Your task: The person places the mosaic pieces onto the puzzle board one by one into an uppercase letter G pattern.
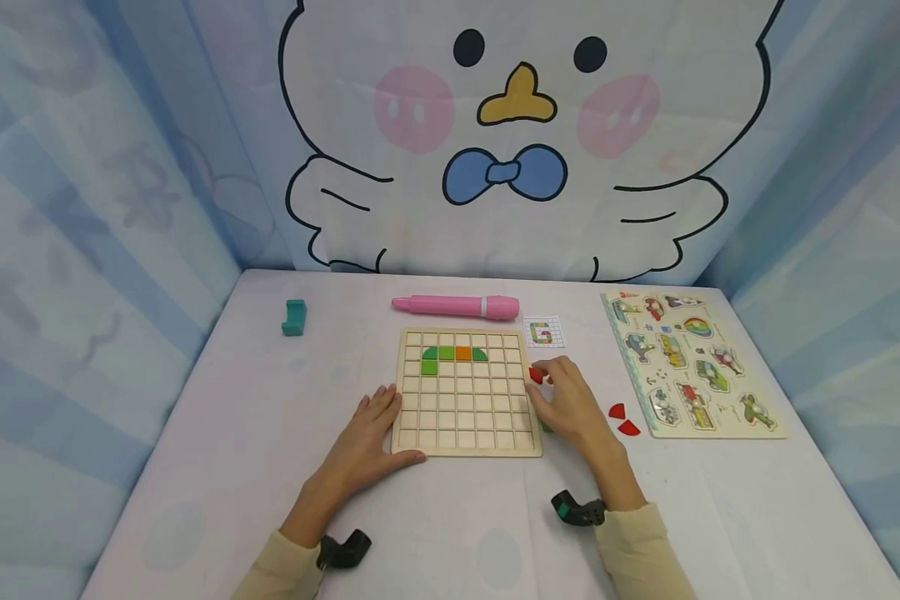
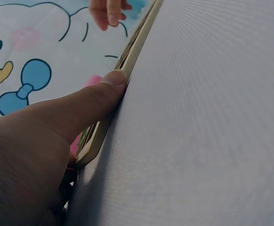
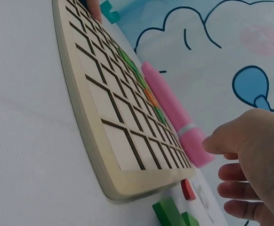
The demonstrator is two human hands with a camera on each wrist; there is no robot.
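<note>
On the worktop (image 1: 232,417) now, a pale wooden grid board (image 1: 456,402) is touched by the straight-fingered left hand (image 1: 363,437); green and orange squares (image 1: 446,353) and green quarter-rounds (image 1: 480,355) are seated in its cells. Beside it, a red piece (image 1: 536,376) is overhung by the empty, loosely curled right hand (image 1: 567,402).

The left hand (image 1: 363,440) splays its thumb (fingers extended); the right hand (image 1: 567,402) curls loosely.

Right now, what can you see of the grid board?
The grid board is squarish, pale and wood-looking, with rounded corners and shallow cells between raised lines. It lies flat on the table. Five green and orange tiles sit in its far part; other cells are bare. The left hand touches its left and near edges.
</note>
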